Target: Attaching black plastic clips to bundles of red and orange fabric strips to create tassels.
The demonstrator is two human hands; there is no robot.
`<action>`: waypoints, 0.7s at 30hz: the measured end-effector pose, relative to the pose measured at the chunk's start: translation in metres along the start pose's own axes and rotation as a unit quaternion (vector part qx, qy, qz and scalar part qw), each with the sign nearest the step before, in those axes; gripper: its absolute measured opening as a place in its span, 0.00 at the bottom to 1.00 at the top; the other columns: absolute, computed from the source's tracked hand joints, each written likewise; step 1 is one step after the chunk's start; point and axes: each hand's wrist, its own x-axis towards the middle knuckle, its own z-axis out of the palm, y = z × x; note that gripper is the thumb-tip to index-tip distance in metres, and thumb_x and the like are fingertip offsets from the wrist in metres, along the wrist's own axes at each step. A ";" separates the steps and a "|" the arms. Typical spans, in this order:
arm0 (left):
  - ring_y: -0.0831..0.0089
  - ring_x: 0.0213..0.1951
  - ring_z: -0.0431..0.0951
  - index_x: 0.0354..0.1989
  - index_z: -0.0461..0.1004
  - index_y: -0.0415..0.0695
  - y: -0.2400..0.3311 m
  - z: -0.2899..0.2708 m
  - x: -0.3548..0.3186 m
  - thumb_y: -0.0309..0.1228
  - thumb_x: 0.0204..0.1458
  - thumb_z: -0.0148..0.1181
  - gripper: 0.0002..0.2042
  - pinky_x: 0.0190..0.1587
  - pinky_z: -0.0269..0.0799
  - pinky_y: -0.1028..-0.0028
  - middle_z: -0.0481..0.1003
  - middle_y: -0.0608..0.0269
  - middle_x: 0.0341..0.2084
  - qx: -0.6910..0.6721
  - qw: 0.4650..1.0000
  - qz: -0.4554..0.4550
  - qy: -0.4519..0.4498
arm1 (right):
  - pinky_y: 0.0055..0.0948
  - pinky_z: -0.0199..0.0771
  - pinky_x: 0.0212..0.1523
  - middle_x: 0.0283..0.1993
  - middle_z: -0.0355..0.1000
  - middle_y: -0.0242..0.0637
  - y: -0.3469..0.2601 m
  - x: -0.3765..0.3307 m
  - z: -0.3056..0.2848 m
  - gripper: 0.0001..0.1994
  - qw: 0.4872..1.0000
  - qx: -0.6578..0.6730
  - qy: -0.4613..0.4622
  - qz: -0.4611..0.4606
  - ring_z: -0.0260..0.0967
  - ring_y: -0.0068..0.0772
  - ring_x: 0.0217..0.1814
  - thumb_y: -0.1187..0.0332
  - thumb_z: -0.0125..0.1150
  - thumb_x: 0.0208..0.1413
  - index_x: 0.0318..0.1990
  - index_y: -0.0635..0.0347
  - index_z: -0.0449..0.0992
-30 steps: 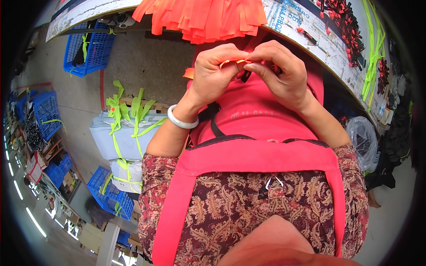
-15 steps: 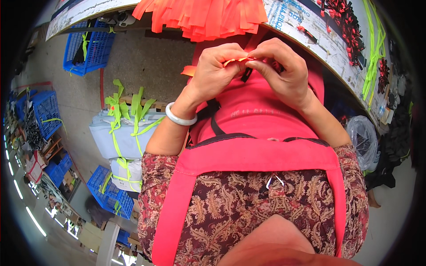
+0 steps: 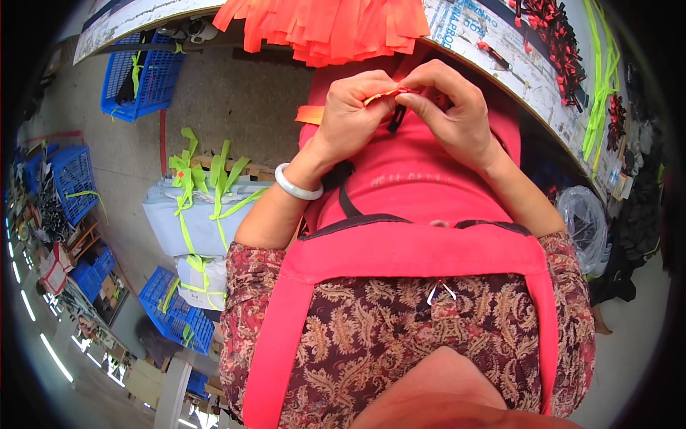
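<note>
Over my lap, both hands meet fingertip to fingertip. An orange strip [image 3: 309, 114] of webbing runs through my left hand [image 3: 354, 114], its tail sticking out on the left side of the fist. With thumb and forefinger, my right hand [image 3: 456, 107] pinches the strip's other end. A small black piece [image 3: 396, 119], perhaps a buckle, hangs just below the meeting fingertips; its exact shape is partly hidden. Beyond my hands, a thick bunch of orange strips [image 3: 321, 32] drapes over the table edge.
On the worktable [image 3: 464, 43] to the right lie a pile of black-and-red pieces [image 3: 554, 50] and yellow-green strips [image 3: 606, 79]. Blue crates [image 3: 143, 75] and a tied grey-blue stack [image 3: 182, 222] stand on the floor at left. A clear plastic bag [image 3: 582, 225] sits at right.
My left hand has shifted very slightly to the right, and more of the orange tail shows. The right hand stays pinched at nearly the same spot.
</note>
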 end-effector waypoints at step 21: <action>0.75 0.25 0.74 0.37 0.78 0.35 0.015 0.001 0.026 0.19 0.49 0.60 0.07 0.28 0.69 0.78 0.75 0.60 0.24 0.105 0.994 0.004 -0.017 | 0.14 0.69 0.35 0.35 0.72 0.30 0.019 -0.005 -0.007 0.06 0.978 0.173 0.029 0.116 0.68 0.14 0.34 0.76 0.62 0.55 0.40 0.64 0.75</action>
